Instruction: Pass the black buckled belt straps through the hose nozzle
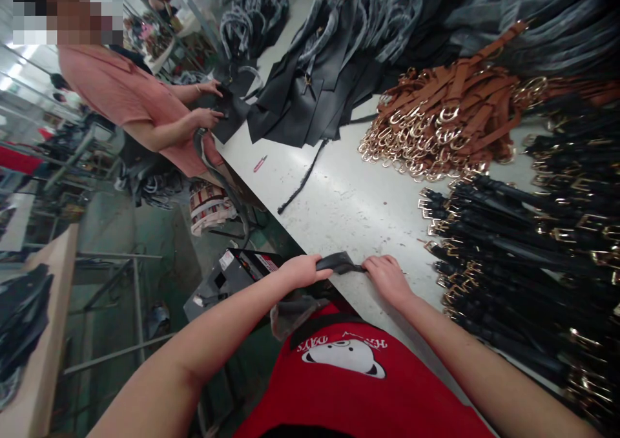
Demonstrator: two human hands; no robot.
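Between my two hands a black leather-like strap is stretched at the edge of the white table. My left hand is closed around its wider end, thumb and fingers on either side. At the other, narrow end, my right hand is closed with its fingertips pinching the strap just over the tabletop. Past my hands a thin black strip lies on the table, with a small red tool to its left.
Brown straps with gold rings are heaped at the back right. Black buckled straps fill the right side. Black leather panels with wrapped handles lie at the far end. A co-worker in pink stands left, handling a black piece. A grey machine box sits below the edge.
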